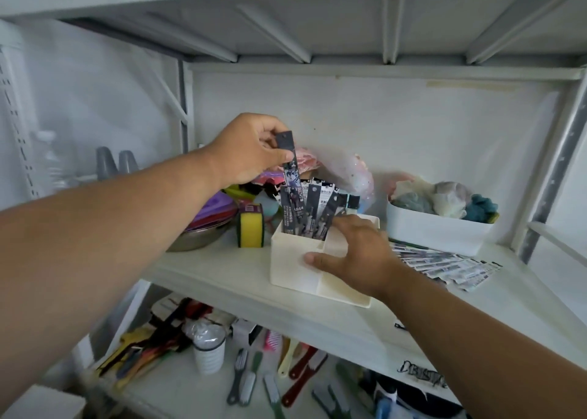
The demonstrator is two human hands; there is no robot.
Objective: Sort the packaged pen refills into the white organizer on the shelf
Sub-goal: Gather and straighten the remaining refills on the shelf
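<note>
White metal shelf point(222, 279) holds a white organizer point(295, 269) w/ several packaged refills point(306, 215) standing upright in its back-left compartment. Right of it, a white bin point(438, 231) of fabric scraps; loose refill packs point(444, 263) fanned flat on the shelf between the two. Left: steel bowl point(197, 237), yellow sponge point(251, 228). Right hand point(355, 253) rests on the organizer, thumb pressed on its front wall (fingers over the rim, prob. curled, hard to tell). Left hand point(251, 152) pinches one dark refill pack point(290, 161) upright, lower end among the standing ones.
</note>
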